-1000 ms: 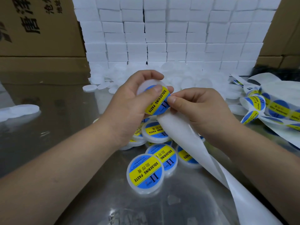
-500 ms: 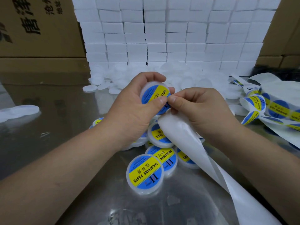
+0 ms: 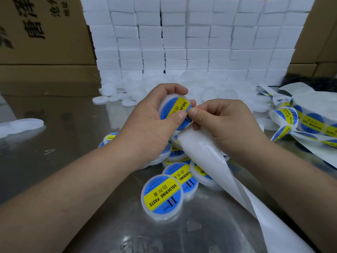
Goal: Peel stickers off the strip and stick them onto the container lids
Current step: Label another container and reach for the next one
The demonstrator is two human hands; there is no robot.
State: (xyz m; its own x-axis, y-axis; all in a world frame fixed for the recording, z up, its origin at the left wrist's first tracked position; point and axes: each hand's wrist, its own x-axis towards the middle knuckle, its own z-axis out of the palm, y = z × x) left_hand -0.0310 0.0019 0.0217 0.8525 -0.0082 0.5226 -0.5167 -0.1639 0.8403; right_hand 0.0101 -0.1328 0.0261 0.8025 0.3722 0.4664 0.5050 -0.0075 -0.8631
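Holding a white container lid point(image 3: 166, 99) by its rim, the left hand point(image 3: 145, 128) has its fingers curled round it and its thumb pressed on the blue and yellow sticker point(image 3: 173, 109). The right hand point(image 3: 226, 125) meets the lid at its lower right edge, with thumb and forefinger pinched on the end of the backing strip point(image 3: 209, 161). The exact contact there is hidden behind the thumbs. The bare strip hangs from this hand down to the lower right.

Compared with one second ago, the sticker now covers almost the whole face of the lid, where before it lay only over the lower part. The lid is also turned more to the camera. I judge that this sticker is nearly applied and needs only a last press.

Below the hands, the labelled lids point(image 3: 162, 196) lie in a small heap on the shiny tabletop point(image 3: 73, 152). The plain lids point(image 3: 209, 86) wait behind, and the unused stickers point(image 3: 310, 123) lie at the right.
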